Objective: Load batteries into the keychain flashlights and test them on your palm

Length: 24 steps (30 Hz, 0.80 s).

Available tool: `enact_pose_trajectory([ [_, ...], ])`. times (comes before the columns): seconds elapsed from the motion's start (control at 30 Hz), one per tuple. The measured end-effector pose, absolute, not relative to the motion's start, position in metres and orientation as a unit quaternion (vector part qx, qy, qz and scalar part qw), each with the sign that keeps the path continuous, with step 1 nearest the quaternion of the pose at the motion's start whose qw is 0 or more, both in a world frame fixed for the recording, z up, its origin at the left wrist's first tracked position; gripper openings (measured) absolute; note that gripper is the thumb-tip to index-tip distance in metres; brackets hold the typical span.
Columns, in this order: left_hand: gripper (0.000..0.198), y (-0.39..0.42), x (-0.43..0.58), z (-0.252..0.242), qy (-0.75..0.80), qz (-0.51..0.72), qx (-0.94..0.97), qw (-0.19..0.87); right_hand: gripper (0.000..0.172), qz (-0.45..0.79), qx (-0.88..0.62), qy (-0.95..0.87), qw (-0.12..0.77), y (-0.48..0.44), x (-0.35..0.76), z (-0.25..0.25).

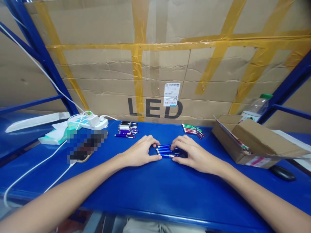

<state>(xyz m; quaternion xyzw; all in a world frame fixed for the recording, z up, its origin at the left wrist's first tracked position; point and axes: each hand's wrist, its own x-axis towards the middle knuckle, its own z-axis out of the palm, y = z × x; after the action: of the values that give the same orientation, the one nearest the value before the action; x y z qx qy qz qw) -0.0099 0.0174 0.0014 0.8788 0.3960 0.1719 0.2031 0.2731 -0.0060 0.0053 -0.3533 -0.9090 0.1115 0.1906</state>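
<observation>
A small row of shiny blue pen-like tubes [165,151] with silver bands and clips lies side by side on the blue tabletop. My left hand [142,151] holds the row at its left ends, thumb at the near side and fingertips at the far side. At the right ends, my right hand [190,151] curls its thumb and fingers around the same row, partly hiding the clips. Beyond my left hand lies a group of black, silver and purple tubes [125,128]. Green and red tubes [191,130] with carabiner clips lie beyond my right hand.
An open cardboard box [257,142] stands at the right, with a black computer mouse [282,172] before it and a plastic bottle [257,105] behind. On the left are a phone [88,147], a tissue pack [54,134], a power strip [102,123] and white cables. A large LED carton [107,77] closes the back.
</observation>
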Motion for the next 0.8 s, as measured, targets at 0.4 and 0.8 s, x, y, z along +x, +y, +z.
enact_pose_trajectory([
  [0.4,0.054,0.0192,-0.0126,-0.0021,0.402,0.193,0.862,0.239,0.033,0.104,-0.370,-0.906,0.178,-0.0063,0.2681,0.0002],
  [0.8,0.049,0.0233,-0.0131,-0.0081,0.383,0.207,0.866,0.247,0.028,0.121,-0.366,-0.904,0.185,-0.0077,0.2672,-0.0006],
])
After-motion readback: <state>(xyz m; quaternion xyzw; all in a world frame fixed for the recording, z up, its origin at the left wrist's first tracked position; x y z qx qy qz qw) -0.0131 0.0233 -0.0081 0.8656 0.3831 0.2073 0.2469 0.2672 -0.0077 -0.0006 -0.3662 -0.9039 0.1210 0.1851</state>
